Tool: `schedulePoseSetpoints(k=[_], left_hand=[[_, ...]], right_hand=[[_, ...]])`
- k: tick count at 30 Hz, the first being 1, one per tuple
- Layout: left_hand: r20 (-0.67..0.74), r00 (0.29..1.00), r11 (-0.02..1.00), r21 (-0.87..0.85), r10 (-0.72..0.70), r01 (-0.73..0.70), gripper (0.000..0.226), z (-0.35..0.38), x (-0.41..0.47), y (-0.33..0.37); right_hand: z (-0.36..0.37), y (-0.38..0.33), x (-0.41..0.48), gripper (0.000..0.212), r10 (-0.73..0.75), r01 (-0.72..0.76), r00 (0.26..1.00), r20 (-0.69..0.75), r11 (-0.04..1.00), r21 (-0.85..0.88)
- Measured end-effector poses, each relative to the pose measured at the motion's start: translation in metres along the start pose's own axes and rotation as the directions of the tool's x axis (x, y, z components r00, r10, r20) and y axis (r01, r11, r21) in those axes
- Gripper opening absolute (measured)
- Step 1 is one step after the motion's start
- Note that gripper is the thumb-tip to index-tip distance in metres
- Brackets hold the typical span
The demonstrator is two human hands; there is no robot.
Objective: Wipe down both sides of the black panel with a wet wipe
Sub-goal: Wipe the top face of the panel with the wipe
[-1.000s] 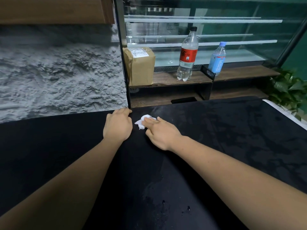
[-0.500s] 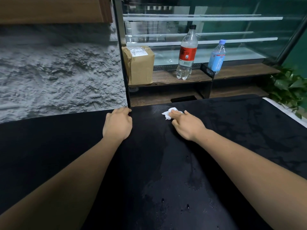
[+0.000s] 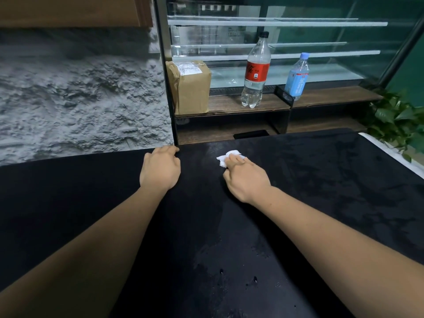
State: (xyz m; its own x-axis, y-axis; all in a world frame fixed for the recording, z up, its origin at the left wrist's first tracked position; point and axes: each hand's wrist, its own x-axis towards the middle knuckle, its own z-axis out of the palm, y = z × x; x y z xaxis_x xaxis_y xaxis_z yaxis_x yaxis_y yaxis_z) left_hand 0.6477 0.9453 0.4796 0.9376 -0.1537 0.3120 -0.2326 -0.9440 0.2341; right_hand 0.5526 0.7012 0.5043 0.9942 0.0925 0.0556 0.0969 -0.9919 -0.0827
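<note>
Left hand [image 3: 160, 168] grips edge of one black panel [image 3: 321, 191]; right hand [image 3: 246, 180] holds one wet wipe [image 3: 226, 158]

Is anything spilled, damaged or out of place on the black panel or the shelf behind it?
Nothing looks wrong. The black panel has damp streaks and small droplets near its front edge, fitting the wet wipe in the right hand. The red-label bottle, blue bottle and box stand upright.
</note>
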Motion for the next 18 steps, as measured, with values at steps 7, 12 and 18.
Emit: schedulePoseSetpoints(k=[7,12,18], left_hand=[[0.002,1.000,1.000,0.004,-0.002,0.002,0.042,0.000,0.000,-0.001],[-0.008,1.000,1.000,-0.002,-0.003,0.003,0.043,0.001,-0.002,0.000],[-0.003,1.000,1.000,-0.001,-0.004,0.004,0.043,0.001,-0.001,-0.001]], right_hand=[[0.002,-0.036,-0.030,0.042,-0.146,0.151,0.987,-0.073,0.986,0.067],[0.004,-0.052,-0.049,0.052,-0.244,0.248,0.968,-0.064,0.967,0.059],[0.003,-0.040,-0.060,0.057,-0.327,0.326,0.945,-0.010,0.940,0.097]])
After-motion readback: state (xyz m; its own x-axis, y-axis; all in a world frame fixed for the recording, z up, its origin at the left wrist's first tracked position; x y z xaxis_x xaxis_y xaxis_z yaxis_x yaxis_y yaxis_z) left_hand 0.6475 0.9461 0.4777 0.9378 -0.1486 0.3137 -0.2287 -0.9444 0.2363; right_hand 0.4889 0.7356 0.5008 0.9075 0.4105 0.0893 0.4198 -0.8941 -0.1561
